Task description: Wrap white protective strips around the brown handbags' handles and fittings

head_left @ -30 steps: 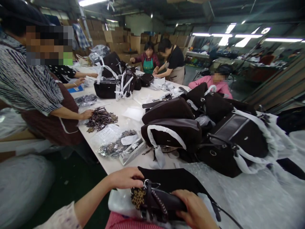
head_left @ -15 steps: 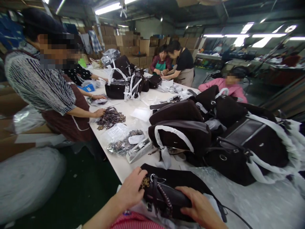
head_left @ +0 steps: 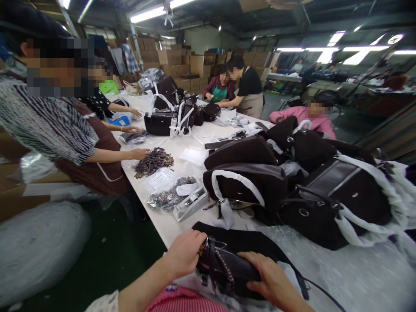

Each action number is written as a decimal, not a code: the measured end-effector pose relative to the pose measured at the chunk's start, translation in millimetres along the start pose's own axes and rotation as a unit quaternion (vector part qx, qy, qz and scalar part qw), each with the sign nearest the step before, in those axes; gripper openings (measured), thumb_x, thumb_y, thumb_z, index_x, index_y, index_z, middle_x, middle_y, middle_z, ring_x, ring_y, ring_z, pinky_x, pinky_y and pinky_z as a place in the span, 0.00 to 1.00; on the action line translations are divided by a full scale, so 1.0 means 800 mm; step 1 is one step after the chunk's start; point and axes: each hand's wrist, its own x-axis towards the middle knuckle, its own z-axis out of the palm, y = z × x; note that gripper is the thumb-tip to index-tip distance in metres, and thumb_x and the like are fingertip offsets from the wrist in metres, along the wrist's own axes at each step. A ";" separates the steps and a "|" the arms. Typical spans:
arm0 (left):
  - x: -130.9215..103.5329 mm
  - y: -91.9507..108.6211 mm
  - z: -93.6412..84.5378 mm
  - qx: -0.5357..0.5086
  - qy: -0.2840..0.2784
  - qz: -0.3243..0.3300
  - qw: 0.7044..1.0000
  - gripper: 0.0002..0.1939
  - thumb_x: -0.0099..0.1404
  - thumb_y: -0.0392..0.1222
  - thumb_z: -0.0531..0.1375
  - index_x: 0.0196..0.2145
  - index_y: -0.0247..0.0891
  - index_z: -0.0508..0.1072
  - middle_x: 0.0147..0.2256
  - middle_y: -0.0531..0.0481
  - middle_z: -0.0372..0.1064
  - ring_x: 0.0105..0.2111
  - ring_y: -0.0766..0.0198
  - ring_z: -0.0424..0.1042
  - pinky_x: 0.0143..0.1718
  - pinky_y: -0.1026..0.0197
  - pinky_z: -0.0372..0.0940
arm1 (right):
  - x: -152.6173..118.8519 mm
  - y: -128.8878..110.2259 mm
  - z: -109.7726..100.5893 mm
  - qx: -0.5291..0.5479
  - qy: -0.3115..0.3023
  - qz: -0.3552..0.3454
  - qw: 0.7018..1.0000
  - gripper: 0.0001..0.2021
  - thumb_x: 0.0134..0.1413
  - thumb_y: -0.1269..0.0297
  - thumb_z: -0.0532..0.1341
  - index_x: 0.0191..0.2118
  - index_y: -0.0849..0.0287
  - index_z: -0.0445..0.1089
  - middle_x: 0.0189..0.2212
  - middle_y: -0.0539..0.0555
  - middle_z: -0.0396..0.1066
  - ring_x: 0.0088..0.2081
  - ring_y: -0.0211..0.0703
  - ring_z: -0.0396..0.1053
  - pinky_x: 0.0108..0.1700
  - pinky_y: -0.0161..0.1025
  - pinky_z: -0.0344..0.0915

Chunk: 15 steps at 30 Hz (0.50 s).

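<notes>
A dark handbag (head_left: 238,265) lies at the near edge of the table, in front of my body. My left hand (head_left: 184,253) is closed at the bag's left end, around a small gold-brown metal charm (head_left: 202,248) that mostly hides beneath the fingers. A braided strap (head_left: 225,263) hangs from a ring just right of that hand. My right hand (head_left: 271,277) grips the bag's right part, thumb below and fingers over the smooth black top. Behind the bag spreads a black flap or panel (head_left: 242,234).
Large black bags with white-wrapped handles (head_left: 243,186) crowd the table's right side. A pile of metal charms (head_left: 154,162), a plastic bag of charms (head_left: 169,195) and a white tray (head_left: 190,204) lie ahead. Co-workers stand along the left (head_left: 97,151) and far side.
My left hand has shifted slightly right and now covers most of the charm, which showed plainly before. My right hand stays nearly still. A co-worker at left leans and reaches further over the charm pile.
</notes>
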 end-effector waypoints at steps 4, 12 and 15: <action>0.023 -0.015 -0.042 0.026 -0.001 0.003 1.000 0.09 0.62 0.32 0.53 0.36 0.40 0.72 0.37 0.46 0.72 0.40 0.53 0.70 0.42 0.57 0.64 | 0.001 0.001 -0.004 -0.006 -0.001 -0.006 1.000 0.35 0.36 0.71 0.58 0.58 0.54 0.67 0.56 0.56 0.70 0.56 0.53 0.66 0.56 0.48 0.60; 0.043 0.001 -0.053 0.057 0.159 -0.023 0.985 0.26 0.62 0.25 0.47 0.55 0.38 0.67 0.56 0.38 0.63 0.57 0.49 0.59 0.59 0.46 0.53 | 0.011 0.008 -0.005 -0.034 0.084 -0.008 0.996 0.28 0.49 0.67 0.60 0.59 0.55 0.66 0.58 0.59 0.66 0.55 0.54 0.68 0.55 0.48 0.63; 0.029 0.034 -0.008 0.053 0.082 0.166 0.981 0.28 0.60 0.32 0.57 0.59 0.42 0.64 0.59 0.42 0.62 0.60 0.47 0.56 0.66 0.44 0.44 | 0.015 0.007 -0.006 -0.060 0.104 -0.010 0.993 0.26 0.51 0.69 0.61 0.58 0.55 0.67 0.54 0.59 0.71 0.51 0.55 0.70 0.52 0.50 0.66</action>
